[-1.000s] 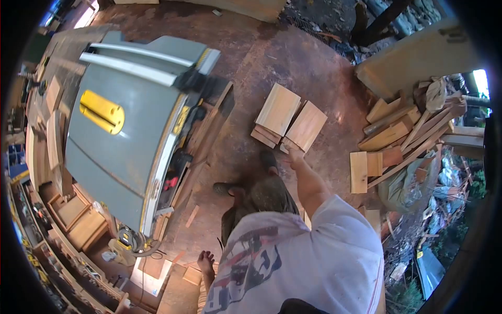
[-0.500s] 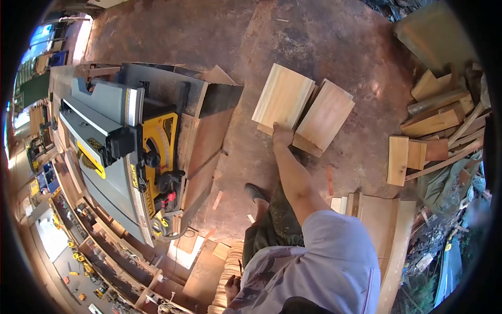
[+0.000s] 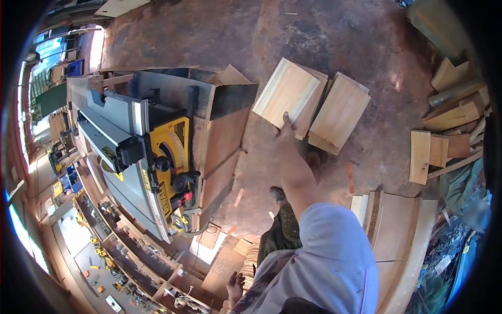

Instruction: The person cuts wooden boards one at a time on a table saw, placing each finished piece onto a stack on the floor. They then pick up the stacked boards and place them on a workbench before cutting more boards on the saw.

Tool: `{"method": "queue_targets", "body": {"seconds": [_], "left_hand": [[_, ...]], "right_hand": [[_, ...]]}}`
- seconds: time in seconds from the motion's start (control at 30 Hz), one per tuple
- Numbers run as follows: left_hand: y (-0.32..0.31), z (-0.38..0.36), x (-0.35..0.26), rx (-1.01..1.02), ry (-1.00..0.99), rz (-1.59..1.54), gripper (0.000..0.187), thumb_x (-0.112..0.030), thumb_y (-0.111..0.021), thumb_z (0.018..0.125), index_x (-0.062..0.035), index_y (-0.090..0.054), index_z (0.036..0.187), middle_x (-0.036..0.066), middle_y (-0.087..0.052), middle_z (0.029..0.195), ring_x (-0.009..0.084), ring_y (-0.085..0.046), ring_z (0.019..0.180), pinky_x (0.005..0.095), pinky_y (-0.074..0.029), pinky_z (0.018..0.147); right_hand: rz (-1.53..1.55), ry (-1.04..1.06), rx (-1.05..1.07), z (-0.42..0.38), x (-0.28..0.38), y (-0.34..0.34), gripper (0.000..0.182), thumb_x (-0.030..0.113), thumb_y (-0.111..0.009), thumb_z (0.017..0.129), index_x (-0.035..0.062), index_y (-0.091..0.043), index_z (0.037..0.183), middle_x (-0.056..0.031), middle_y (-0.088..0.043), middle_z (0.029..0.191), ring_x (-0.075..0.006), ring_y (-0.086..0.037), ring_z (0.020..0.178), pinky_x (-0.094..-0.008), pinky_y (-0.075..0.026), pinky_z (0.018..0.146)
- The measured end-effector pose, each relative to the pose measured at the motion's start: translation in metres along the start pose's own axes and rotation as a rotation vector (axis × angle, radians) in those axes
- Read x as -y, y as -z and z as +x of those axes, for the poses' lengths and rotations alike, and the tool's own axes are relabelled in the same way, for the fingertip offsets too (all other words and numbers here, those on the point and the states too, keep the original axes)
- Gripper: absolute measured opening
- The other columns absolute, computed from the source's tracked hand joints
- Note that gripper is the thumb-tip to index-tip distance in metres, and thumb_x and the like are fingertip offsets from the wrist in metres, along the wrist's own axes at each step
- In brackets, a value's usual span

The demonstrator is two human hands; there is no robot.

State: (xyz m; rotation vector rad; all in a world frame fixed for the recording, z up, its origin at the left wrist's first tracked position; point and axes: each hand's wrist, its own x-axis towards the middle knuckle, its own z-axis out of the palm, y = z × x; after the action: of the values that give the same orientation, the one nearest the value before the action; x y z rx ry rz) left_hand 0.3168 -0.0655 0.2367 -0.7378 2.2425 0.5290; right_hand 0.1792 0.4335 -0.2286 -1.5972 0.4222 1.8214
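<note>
My right hand [image 3: 285,131] grips the near edge of a pale wooden board [image 3: 286,94], thumb on top and the other fingers hidden underneath. This board lies turned at an angle over another board [image 3: 312,107], which shows along its right side. Just to the right is a second stack, with a light board [image 3: 341,112] on top and another edge under it. Low in the view, my left hand [image 3: 236,286] is beside my body, its fingers loosely bent and apart, with nothing visible in it.
A yellow and black table saw [image 3: 172,152] in a wooden stand fills the left side. Offcuts [image 3: 420,157] are piled at the right. Long panels [image 3: 395,220] are by my right side. Tools lie on a bench [image 3: 99,277] at lower left.
The gripped board has turned and shifted over the one beneath, showing more of it. My left hand's fingers look more spread. The whole view has shifted, with the saw now further right.
</note>
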Motion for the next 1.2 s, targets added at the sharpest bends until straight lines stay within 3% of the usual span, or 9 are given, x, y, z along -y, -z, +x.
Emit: {"method": "queue_targets", "body": {"seconds": [0.17,0.27,0.4,0.53,0.67,0.73,0.87,1.1,1.2], "left_hand": [[0.000,0.016,0.049,0.093,0.106,-0.096,0.061,-0.024,-0.067,0.095,0.0070,-0.046,0.143,0.014,-0.070,0.109,0.0195,-0.068,0.092,0.0315,-0.054,0.073],[-0.016,0.035,0.045,0.161,-0.143,0.010,0.046,-0.020,-0.065,0.098,0.0057,-0.054,0.134,0.008,-0.068,0.096,0.0127,-0.062,0.081,0.0288,-0.052,0.072],[-0.039,0.075,0.024,0.036,-0.416,-0.017,0.055,-0.026,-0.070,0.092,0.0057,-0.055,0.134,0.018,-0.070,0.118,0.0230,-0.068,0.107,0.0345,-0.054,0.090],[-0.040,0.019,-0.129,-0.018,-0.762,0.058,0.090,-0.033,-0.084,0.077,0.0045,-0.041,0.147,0.025,-0.058,0.137,0.0347,-0.064,0.115,0.0420,-0.052,0.097],[-0.008,-0.012,-0.198,0.083,-1.116,-0.016,0.135,-0.038,-0.094,0.063,0.0082,-0.006,0.155,0.029,-0.017,0.161,0.0414,-0.021,0.150,0.0451,-0.022,0.122],[0.004,0.001,-0.196,0.074,-1.203,-0.279,0.141,-0.040,-0.094,0.061,0.0080,-0.002,0.155,0.031,-0.015,0.161,0.0439,-0.017,0.150,0.0487,-0.020,0.122],[0.028,0.061,-0.205,-0.211,-1.374,-0.253,0.146,-0.047,-0.093,0.060,0.0078,0.004,0.155,0.034,-0.006,0.161,0.0525,-0.007,0.149,0.0564,-0.014,0.121],[0.036,0.144,-0.283,-0.472,-1.292,-0.179,0.121,-0.046,-0.087,0.065,0.0095,-0.022,0.151,0.032,-0.023,0.156,0.0536,-0.017,0.144,0.0639,-0.012,0.119],[0.041,0.159,-0.319,-0.487,-1.268,-0.117,0.118,-0.051,-0.085,0.067,0.0093,-0.026,0.150,0.031,-0.026,0.156,0.0529,-0.017,0.146,0.0669,-0.007,0.119]], "right_hand": [[-0.320,-0.022,0.008,-0.032,0.027,0.030,0.066,0.023,-0.085,0.082,0.0029,-0.050,0.134,-0.0108,-0.064,0.121,-0.0329,-0.069,0.091,-0.0419,-0.063,0.080],[-0.552,-0.058,0.120,-0.100,0.066,0.049,0.056,0.026,-0.083,0.083,0.0048,-0.054,0.126,-0.0043,-0.065,0.105,-0.0229,-0.066,0.080,-0.0369,-0.061,0.073],[-0.987,-0.046,0.337,-0.200,0.124,0.090,0.036,0.026,-0.083,0.083,0.0056,-0.061,0.104,-0.0009,-0.059,0.073,-0.0093,-0.048,0.048,-0.0258,-0.034,0.040],[-1.525,0.067,0.727,-0.313,0.160,0.093,0.045,0.028,-0.081,0.083,-0.0058,-0.068,0.109,-0.0067,-0.067,0.078,-0.0129,-0.059,0.064,-0.0293,-0.046,0.058],[-1.435,0.044,1.132,-0.392,0.103,0.045,0.045,0.024,-0.079,0.084,-0.0060,-0.066,0.116,-0.0056,-0.069,0.090,-0.0118,-0.060,0.074,-0.0275,-0.047,0.065],[-1.550,0.007,1.208,-0.412,0.071,0.006,0.045,0.022,-0.077,0.087,-0.0047,-0.064,0.120,-0.0044,-0.068,0.092,-0.0100,-0.060,0.074,-0.0259,-0.047,0.064],[-1.471,0.027,1.259,-0.447,-0.014,-0.058,0.044,0.028,-0.076,0.089,-0.0020,-0.064,0.118,-0.0019,-0.066,0.086,-0.0090,-0.058,0.065,-0.0245,-0.042,0.055],[-1.455,0.031,1.106,-0.430,-0.077,-0.137,0.033,0.033,-0.073,0.092,0.0059,-0.062,0.109,0.0021,-0.059,0.075,-0.0069,-0.051,0.053,-0.0270,-0.044,0.049],[-1.644,0.414,1.033,-0.442,-0.081,-0.151,0.061,0.040,-0.075,0.088,-0.0014,-0.055,0.129,-0.0111,-0.065,0.098,-0.0209,-0.065,0.078,-0.0352,-0.052,0.066]]}}
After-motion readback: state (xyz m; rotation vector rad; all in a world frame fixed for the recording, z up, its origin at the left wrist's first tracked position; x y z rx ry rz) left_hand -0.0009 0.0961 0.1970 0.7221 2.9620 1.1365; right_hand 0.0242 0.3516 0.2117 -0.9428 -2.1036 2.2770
